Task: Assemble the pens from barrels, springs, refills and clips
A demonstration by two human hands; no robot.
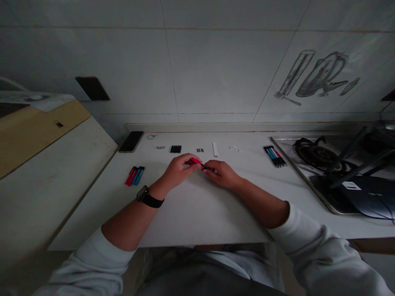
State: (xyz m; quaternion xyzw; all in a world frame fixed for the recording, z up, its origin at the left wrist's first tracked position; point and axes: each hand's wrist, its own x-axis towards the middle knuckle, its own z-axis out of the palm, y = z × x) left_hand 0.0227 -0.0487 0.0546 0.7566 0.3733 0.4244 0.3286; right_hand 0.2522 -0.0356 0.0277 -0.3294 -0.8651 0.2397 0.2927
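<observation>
Over the middle of the white counter, my left hand (180, 169) is closed on the red barrel of a pen (195, 160). My right hand (224, 174) pinches the black end of that same pen; the fingers partly hide this end. Behind my hands small parts lie in a row: springs (160, 147), black grips (175, 149), little dark pieces (200, 150), white refill-like sticks (215, 149) and tiny white pieces (234, 148). Red and blue pen barrels (135, 176) lie to the left of my left hand. Several pens with black ends (274, 156) lie side by side at the right.
A phone (131, 142) and a thin ring (152, 137) lie at the back left. On the right, a metal-rimmed stove (308, 176) carries dark objects. A pale panel (55, 164) borders the counter's left side, and a tiled wall (212, 74) stands behind.
</observation>
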